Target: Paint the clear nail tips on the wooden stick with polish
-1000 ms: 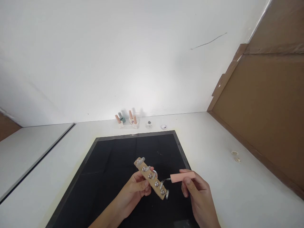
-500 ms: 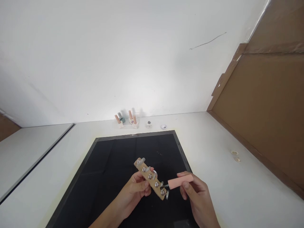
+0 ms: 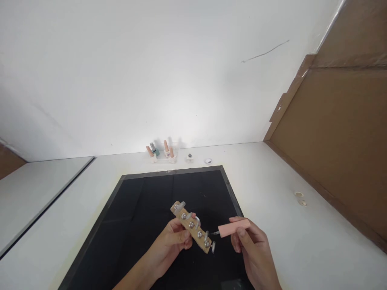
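The right hand (image 3: 252, 243), pinching a pink-handled brush (image 3: 234, 227), has drawn back slightly, so the bristles (image 3: 212, 233) now seem to sit at 1 nail tip's (image 3: 206, 236) edge, while the left hand (image 3: 175, 238) grips the wooden stick (image 3: 195, 230) above the black mat (image 3: 136, 225).

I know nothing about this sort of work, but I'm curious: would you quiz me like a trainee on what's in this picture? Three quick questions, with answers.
1. True or false: the left hand holds the wooden strip.

2. Where do the bottles stand relative to the black mat?
A: on it
B: beyond its far edge
C: to its right

3. Fill in the colour: the right hand holds a ____-handled brush.

Key: 1. True. 2. B. 3. Pink.
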Available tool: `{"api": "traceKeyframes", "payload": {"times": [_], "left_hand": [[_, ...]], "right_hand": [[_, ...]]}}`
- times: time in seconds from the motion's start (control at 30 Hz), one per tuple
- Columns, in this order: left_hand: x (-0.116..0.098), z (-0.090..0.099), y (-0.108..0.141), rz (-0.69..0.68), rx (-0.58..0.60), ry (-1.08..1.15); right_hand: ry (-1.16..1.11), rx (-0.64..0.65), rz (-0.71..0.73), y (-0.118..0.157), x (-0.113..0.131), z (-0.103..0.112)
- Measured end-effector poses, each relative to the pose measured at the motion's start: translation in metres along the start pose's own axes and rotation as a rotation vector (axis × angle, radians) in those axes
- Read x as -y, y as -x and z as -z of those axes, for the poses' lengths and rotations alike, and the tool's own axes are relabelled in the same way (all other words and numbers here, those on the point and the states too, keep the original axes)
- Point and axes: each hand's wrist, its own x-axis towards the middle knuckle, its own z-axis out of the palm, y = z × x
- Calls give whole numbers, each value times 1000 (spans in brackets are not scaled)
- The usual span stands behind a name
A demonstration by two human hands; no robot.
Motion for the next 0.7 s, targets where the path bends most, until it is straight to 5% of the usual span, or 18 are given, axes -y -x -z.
{"api": "traceKeyframes", "payload": {"times": [0.3,0.7], "left_hand": [[-1,-4,1,-9,-1,-3],[1,0,1,-43,50,-47]], "right_hand": [[87,85,-18,1,1,1],[87,-69,-25,0,2,0]]}}
